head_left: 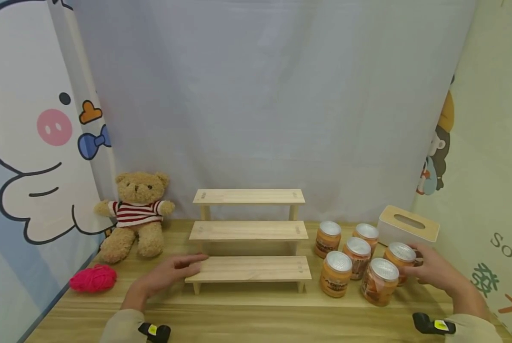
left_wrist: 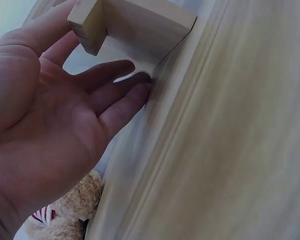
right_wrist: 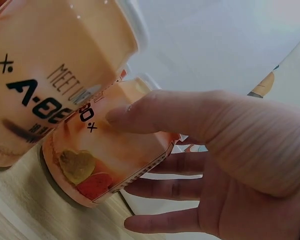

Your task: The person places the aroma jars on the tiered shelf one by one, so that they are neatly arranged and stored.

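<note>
My left hand (head_left: 170,275) is at the left end of a three-step wooden display shelf (head_left: 247,269), fingertips at the lowest board's corner. In the left wrist view its other fingers spread loosely below the board end (left_wrist: 86,25). At the right, my right hand (head_left: 437,271) holds an orange can (head_left: 399,255) with a silver lid, standing on the table. The right wrist view has the thumb across the front of this can (right_wrist: 115,145) and the fingers reaching behind it. Another can (head_left: 380,282) stands just in front; several more stand left, between it and the shelf.
A teddy bear (head_left: 135,214) in a striped shirt sits at the back left, with a pink yarn ball (head_left: 94,278) before it. Behind the cans is a tissue box (head_left: 407,226) with a wooden lid. A grey curtain (head_left: 256,105) hangs behind the table (head_left: 256,326).
</note>
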{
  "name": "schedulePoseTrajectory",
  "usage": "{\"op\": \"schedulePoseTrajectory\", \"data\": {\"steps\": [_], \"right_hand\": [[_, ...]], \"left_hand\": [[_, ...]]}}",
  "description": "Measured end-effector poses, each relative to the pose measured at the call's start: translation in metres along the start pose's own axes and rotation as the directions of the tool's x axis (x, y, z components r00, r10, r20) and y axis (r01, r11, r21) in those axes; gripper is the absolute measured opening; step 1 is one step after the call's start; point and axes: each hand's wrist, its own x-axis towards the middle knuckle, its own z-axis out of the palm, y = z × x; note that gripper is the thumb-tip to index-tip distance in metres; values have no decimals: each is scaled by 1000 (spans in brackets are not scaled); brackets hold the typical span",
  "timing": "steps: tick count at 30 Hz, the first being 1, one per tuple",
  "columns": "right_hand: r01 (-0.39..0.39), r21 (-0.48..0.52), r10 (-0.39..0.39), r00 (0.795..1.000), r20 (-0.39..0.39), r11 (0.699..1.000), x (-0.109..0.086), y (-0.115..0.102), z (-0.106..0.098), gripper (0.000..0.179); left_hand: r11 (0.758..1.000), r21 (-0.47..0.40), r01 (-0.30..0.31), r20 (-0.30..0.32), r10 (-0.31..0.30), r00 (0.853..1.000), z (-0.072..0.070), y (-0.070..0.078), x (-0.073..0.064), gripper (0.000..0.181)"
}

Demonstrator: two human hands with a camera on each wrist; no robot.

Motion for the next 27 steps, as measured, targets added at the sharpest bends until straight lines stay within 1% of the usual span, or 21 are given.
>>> {"op": "schedulePoseTrajectory", "data": {"steps": [3, 6, 10, 14, 16, 17, 18, 19, 20, 22, 23, 24, 25, 26, 27], "right_hand": [[4, -1, -4, 1000, -5, 1000, 0, 0, 1, 64], [21, 3, -21, 1000, -8, 1000, -1, 0, 2, 61], [33, 3, -33, 999, -15, 999, -1, -1, 3, 59], [30, -1, -30, 999, -21, 1000, -1, -2, 3, 59], [27, -1, -27, 999, -20, 1000, -1, -3, 3, 60], [24, -1, -24, 1000, -18, 1000, -1, -3, 3, 60], [24, -1, -24, 1000, -16, 1000, 0, -3, 2, 60], [23, 1, -23, 1000, -13, 1000, 0, -2, 2, 60], [21, 0, -21, 1000, -12, 1000, 0, -2, 2, 60], [19, -2, -19, 1000, -13, 1000, 0, -2, 2, 61], [20, -4, -20, 1000, -13, 1000, 0, -2, 2, 61], [22, -6, -22, 1000, -14, 1000, 0, -2, 2, 61], [21, -9, -21, 1000, -15, 1000, 0, -2, 2, 61], [20, -14, -21, 1000, -18, 1000, 0, -2, 2, 61], [22, -18, -23, 1000, -20, 1000, 0, -1, 2, 61]], "left_hand": [[999, 24, -21, 28, 21, 999, 0, 2, -1, 48], [1000, 16, -11, 28, 11, 1000, 1, 3, 0, 47], [1000, 24, -11, 3, 11, 1000, 2, 0, 6, 45], [999, 18, -36, -14, 36, 999, 4, 0, 10, 45], [1000, 1, -30, -67, 30, 997, 4, 2, 10, 42], [1000, -18, -25, -111, 23, 994, 3, 3, 10, 39], [999, -43, -21, -166, 14, 986, 2, 4, 10, 35], [996, -84, -24, -221, 5, 975, 2, 5, 10, 32], [992, -124, -35, -275, -1, 961, 1, 5, 10, 31], [971, -229, -70, -362, -18, 932, 0, 8, 11, 34], [960, -265, -90, -392, -22, 920, 0, 9, 11, 35], [949, -297, -104, -408, -27, 913, 0, 11, 12, 35], [941, -320, -115, -415, -31, 909, 0, 12, 13, 34], [937, -328, -117, -420, -34, 907, 1, 13, 13, 37], [936, -334, -114, -424, -41, 905, 1, 15, 14, 44]]}}
